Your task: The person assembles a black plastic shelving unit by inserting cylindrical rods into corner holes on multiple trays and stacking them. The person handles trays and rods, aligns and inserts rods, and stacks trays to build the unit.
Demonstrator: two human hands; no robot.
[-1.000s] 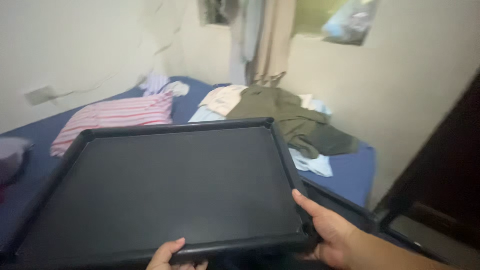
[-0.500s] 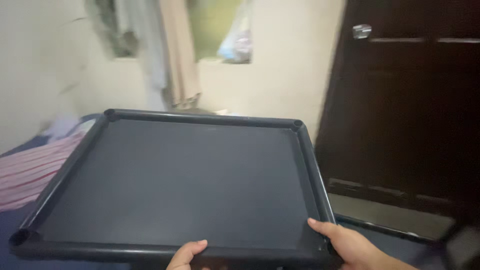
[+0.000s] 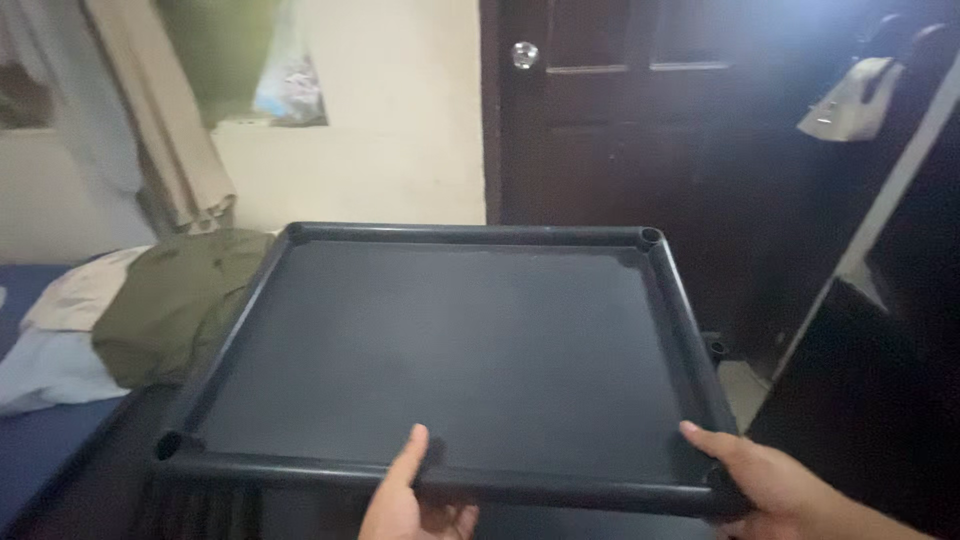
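Note:
A large black plastic shelf tray (image 3: 470,232) with a raised rim and round sockets at its corners fills the middle of the view, held flat in the air. My left hand (image 3: 412,500) grips its near rim at the centre, thumb lying on the tray's top. At the near right corner my right hand (image 3: 775,485) clasps the rim, thumb on top as well. The inside of the tray holds nothing.
A dark wooden door (image 3: 650,130) with a round knob (image 3: 524,54) stands straight ahead. A dark cabinet side (image 3: 890,330) is at the right. At the left, a bed with a blue sheet (image 3: 40,450) carries an olive garment (image 3: 175,300) and pale clothes (image 3: 60,340).
The view and the tray have swung right, away from the bed and toward the dark door. Both hands keep their hold on the near rim.

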